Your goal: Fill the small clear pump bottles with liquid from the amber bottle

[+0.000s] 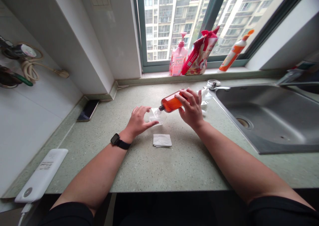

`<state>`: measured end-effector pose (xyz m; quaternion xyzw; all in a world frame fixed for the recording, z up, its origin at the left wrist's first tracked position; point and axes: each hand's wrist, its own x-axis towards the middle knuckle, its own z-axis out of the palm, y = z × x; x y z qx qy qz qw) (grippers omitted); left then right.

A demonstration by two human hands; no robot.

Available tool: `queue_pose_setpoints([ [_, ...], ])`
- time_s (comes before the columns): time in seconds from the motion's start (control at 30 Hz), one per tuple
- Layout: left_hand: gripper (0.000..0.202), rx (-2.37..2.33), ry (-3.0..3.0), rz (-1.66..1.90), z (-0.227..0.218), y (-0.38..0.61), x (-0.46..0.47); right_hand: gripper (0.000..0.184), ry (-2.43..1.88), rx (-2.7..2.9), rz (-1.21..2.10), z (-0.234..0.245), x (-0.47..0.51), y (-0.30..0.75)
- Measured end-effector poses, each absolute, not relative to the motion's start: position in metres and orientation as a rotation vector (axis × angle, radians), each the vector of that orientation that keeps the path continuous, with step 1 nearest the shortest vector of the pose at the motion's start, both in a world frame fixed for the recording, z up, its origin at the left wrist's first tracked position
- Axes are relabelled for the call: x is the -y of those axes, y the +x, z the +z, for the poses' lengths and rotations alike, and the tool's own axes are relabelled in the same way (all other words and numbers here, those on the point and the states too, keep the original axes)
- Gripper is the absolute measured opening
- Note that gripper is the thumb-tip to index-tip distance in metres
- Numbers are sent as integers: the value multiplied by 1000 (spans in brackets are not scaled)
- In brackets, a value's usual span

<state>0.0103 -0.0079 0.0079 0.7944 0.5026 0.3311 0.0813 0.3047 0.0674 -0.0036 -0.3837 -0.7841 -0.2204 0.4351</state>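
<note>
My right hand is closed around an amber bottle, which lies tilted with its dark neck pointing down to the left. Just under that neck is a small clear plastic container; whether liquid is flowing is too small to tell. The thumb and fingers of my left hand grip the container from its left side. A folded white tissue rests on the counter, nearer to me than the container. Partly hidden behind my right hand is a clear and white item that I cannot make out.
A steel sink is set into the speckled counter on the right. On the windowsill stand a pink pump bottle, a red bag and an orange bottle. At left lie a phone and a white power bank.
</note>
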Motion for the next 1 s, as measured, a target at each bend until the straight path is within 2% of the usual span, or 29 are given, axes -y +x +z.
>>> queue_pose_setpoints([
  [0.57,64,-1515,2375,980,8,10,8,68,-915,1931,-593,-2,-67,304],
  [1.0,65,-1513,2370,980,9,10,8,78,-999,1978,-514,-3,-67,306],
])
